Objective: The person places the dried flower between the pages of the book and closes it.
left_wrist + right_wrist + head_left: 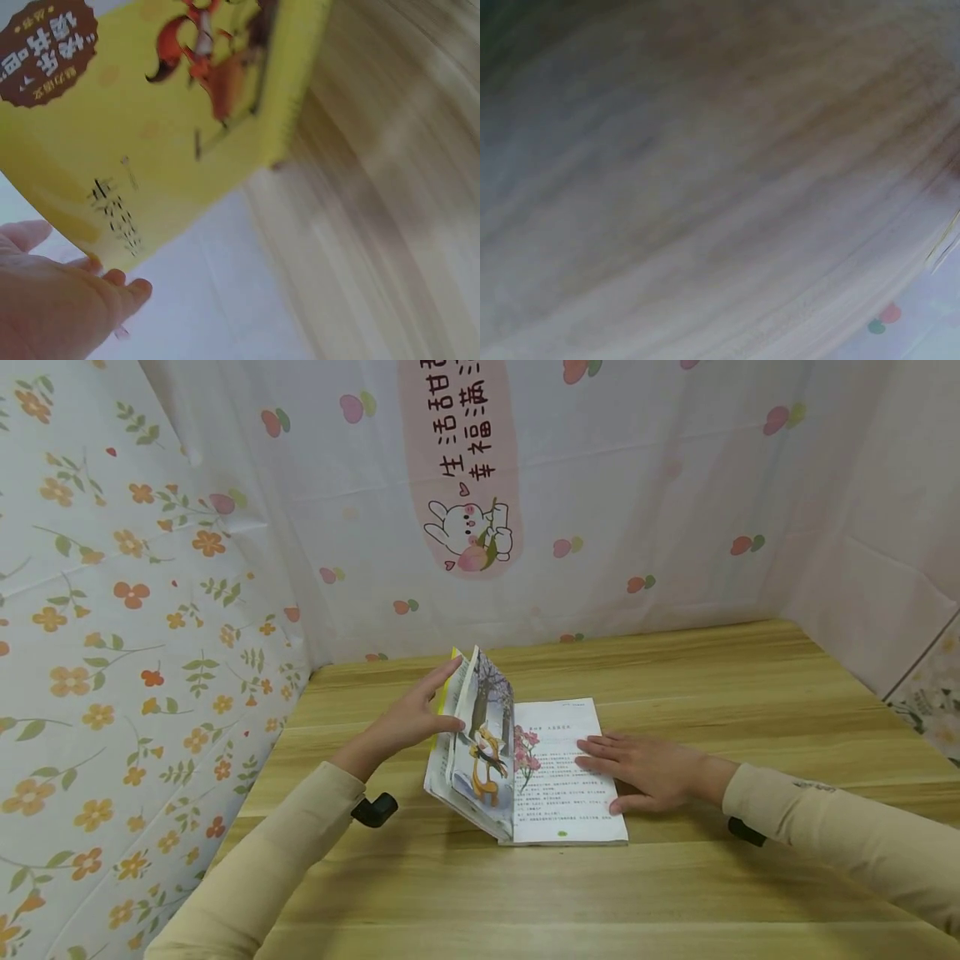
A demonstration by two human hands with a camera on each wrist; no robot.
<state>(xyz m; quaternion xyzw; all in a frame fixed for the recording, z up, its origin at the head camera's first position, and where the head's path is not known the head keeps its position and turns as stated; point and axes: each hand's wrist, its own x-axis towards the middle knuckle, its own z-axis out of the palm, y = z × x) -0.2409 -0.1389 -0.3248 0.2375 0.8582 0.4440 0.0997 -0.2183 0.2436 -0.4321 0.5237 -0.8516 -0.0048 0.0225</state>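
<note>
An open book (562, 785) lies on the table, its printed right page flat and its left part raised at a slant. A picture page (487, 752) with an orange cartoon animal faces right. My left hand (412, 714) holds the raised part by its outer edge, thumb on the page side and fingers at the cover side. In the left wrist view the yellow cover (172, 180) shows a fox drawing, and the left hand (60, 307) pinches its edge. My right hand (645, 768) rests with extended fingers on the right page's outer margin.
The wooden table (720, 693) runs back to a white wall cloth (622, 510) with a rabbit print and small fruits. A flowered cloth (135, 652) hangs along the left side. Mostly blurred wood grain (705, 187) fills the right wrist view.
</note>
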